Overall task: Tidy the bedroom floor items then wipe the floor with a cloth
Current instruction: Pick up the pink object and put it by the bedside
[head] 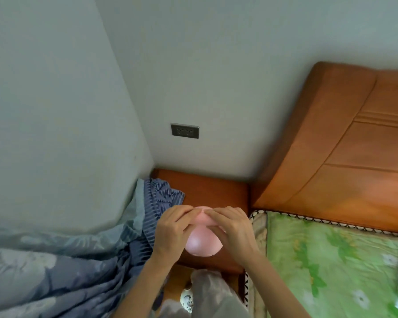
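A pale pink rounded soft item (202, 245) is held over a reddish-brown wooden nightstand (216, 191) in the room's corner. My left hand (174, 230) grips its left upper edge and my right hand (233, 228) grips its right upper edge, fingertips nearly meeting at the top. The fingers cover the item's upper part; its domed lower part shows between the wrists. No cloth for wiping is in sight.
A blue patterned curtain (62, 267) bunches at the left and drapes onto the nightstand. The bed with a green floral cover (331, 260) and an orange-brown headboard (342, 138) fills the right. A grey wall socket (184, 130) sits above the nightstand. My knee in grey fabric (211, 292) is below.
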